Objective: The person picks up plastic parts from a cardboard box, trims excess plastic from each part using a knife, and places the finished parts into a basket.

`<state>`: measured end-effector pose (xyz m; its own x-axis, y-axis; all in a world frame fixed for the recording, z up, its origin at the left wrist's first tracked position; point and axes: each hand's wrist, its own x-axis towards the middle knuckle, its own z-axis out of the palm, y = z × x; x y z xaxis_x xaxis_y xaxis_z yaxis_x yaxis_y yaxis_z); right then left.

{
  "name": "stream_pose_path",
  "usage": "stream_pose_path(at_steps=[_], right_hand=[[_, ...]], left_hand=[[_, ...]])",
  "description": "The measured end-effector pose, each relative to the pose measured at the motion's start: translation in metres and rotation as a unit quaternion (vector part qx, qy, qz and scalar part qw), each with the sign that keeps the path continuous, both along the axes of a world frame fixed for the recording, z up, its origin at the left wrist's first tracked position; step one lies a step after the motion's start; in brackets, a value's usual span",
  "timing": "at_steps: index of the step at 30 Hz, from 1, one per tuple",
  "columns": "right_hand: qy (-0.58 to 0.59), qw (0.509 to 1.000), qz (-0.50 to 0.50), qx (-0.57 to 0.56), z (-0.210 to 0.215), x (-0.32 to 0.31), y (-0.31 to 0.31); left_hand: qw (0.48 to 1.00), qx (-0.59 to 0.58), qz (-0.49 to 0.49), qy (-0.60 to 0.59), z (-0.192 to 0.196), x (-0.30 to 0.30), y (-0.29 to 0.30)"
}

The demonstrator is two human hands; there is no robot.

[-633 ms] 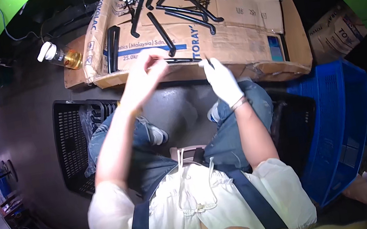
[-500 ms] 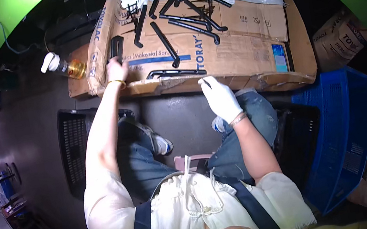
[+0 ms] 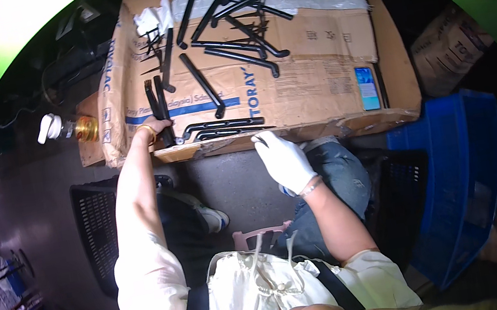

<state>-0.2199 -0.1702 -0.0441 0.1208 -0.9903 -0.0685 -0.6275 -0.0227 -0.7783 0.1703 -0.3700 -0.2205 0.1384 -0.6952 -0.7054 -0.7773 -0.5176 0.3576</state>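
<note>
My bare left hand (image 3: pixel 156 128), with a yellow bracelet at its wrist, is closed around the lower end of a long black plastic bar (image 3: pixel 161 97) at the left of the cardboard. A second black bar (image 3: pixel 150 96) stands right beside it. My right hand (image 3: pixel 285 160), in a white glove, is just off the cardboard's front edge. Its fingers are pinched, and a small dark tip pokes out that I cannot make out. Between the hands, black handle-shaped pieces (image 3: pixel 224 124) lie along that edge. Several more black pieces (image 3: pixel 202 85) are scattered farther back.
The opened cardboard box (image 3: pixel 311 98) forms the work surface, with a phone (image 3: pixel 367 88) at its right. A bottle of yellow liquid (image 3: pixel 86 128) stands to the left. Black crates (image 3: pixel 95 226) and blue crates (image 3: pixel 457 186) flank my legs. Thin black scraps (image 3: pixel 153 49) lie at the back left.
The view has shifted, so the cardboard appears lower and farther left. My left hand has come nearer the front edge with the black bar. The right hand keeps its pinch near the edge.
</note>
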Motion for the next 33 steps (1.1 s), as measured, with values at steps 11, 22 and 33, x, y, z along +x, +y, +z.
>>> stream_pose_path(at_steps=[11,22,33], right_hand=[[-0.122,0.982,-0.124,-0.066,-0.015,-0.011,0.0],[-0.426,0.892,-0.051,0.139,0.052,0.003,0.065],[-0.515,0.814,-0.18,0.2,0.044,0.083,0.159]], left_hand=[[0.939,-0.176,0.018,0.295,0.188,-0.11,0.111],[0.753,0.188,-0.039,0.63,0.251,-0.124,0.286],[0.724,-0.265,0.164,0.616,0.195,-0.198,0.343]])
